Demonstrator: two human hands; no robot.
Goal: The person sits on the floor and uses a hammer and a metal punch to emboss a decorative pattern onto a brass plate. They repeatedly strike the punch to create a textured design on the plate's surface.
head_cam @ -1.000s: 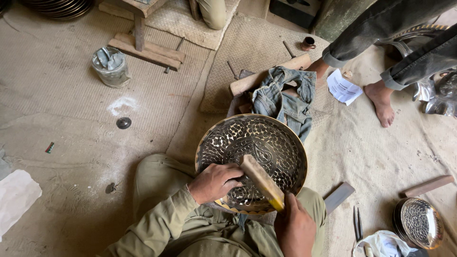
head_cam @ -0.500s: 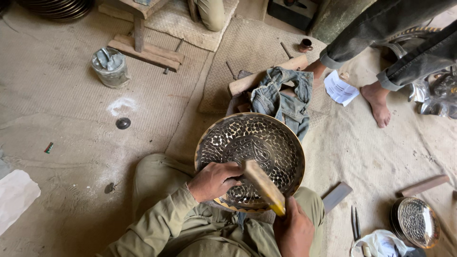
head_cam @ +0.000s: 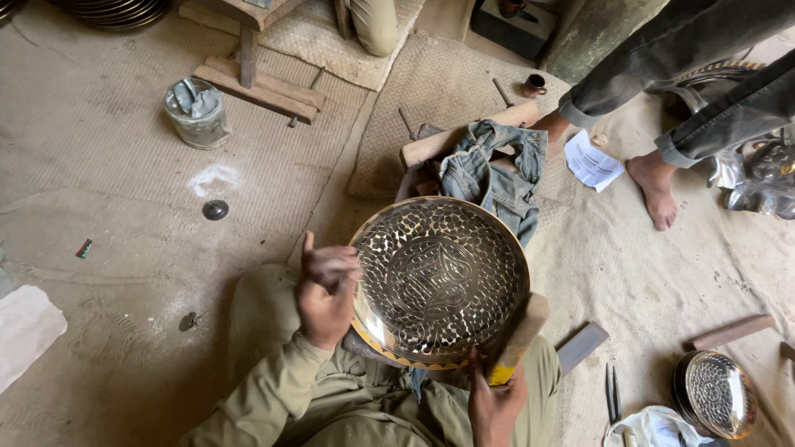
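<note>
I see both hands at an engraved brass tray on the lap.
Right hand (head_cam: pixel 495 406) grips a wooden block (head_cam: pixel 520 338), long axis slanting up-right beside the tray's right rim. Left hand (head_cam: pixel 327 285), nearer, fingers loosely curled, touches the left rim of the round, shiny, patterned tray (head_cam: pixel 439 281); denim cloth (head_cam: pixel 489 174) beyond.

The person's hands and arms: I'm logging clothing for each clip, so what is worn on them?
Both hands are bare, with no gloves, rings or watch visible. The left hand comes out of a long olive-green cloth sleeve, loose and creased, reaching the wrist. The right hand shows only to the wrist, so its sleeve cannot be seen.
</note>
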